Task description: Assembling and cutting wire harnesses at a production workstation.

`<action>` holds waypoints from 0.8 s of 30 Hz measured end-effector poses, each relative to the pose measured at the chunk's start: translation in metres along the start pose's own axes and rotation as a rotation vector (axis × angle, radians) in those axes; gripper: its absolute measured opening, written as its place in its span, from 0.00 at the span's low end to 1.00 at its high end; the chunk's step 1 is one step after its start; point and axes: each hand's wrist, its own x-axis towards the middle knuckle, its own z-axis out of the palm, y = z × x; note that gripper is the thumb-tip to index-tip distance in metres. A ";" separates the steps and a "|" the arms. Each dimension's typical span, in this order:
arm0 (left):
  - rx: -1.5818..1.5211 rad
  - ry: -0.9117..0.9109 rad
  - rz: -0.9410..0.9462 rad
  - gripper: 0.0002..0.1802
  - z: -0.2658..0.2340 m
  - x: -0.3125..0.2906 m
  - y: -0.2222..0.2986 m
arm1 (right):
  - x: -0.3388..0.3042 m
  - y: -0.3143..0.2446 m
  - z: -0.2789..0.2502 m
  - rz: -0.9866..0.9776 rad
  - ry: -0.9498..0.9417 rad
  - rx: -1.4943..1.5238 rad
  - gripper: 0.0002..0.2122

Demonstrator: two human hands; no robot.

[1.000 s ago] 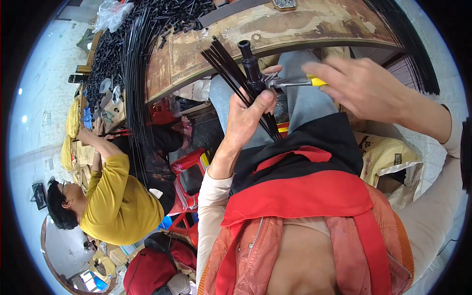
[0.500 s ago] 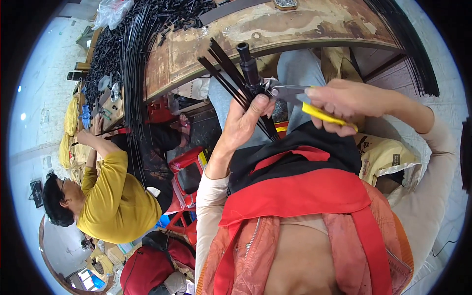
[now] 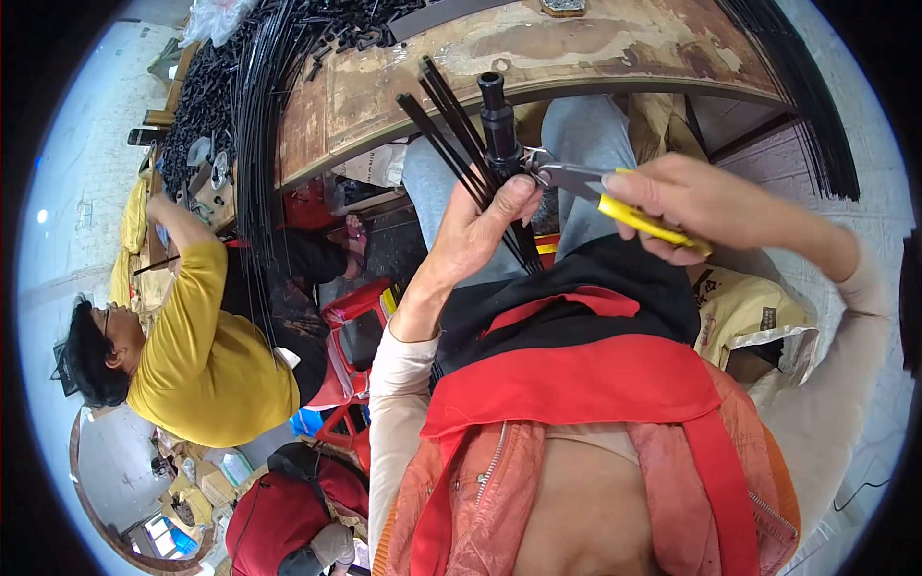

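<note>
My left hand point(image 3: 471, 230) is closed round a bundle of thin black rods point(image 3: 444, 134) and a stepped black tube point(image 3: 498, 127) that stands up among them. Its thumb presses at the tube's lower end. In my right hand point(image 3: 687, 197) is a pair of pliers point(image 3: 645, 219) with yellow handles and grey jaws. The jaws meet the tube's base beside my left thumb, where a bit of thin, light wire point(image 3: 540, 152) sticks up. Whether the jaws grip that wire is too small to tell.
Ahead is a worn wooden table point(image 3: 480, 58) with a heap of small black parts point(image 3: 216, 106). Long black rods point(image 3: 257, 144) hang over its left edge, others point(image 3: 812, 115) over its right. At left sits a co-worker in yellow point(image 3: 206, 346). A yellowish sack point(image 3: 749, 307) stands at right.
The tube and rods have shifted slightly right and up in my left hand, and the pliers have moved slightly right with them. The co-worker at left has leaned away, one arm farther out.
</note>
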 end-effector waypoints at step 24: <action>-0.080 0.210 0.070 0.14 -0.005 -0.003 -0.001 | 0.035 0.016 0.007 -0.642 0.755 -1.145 0.32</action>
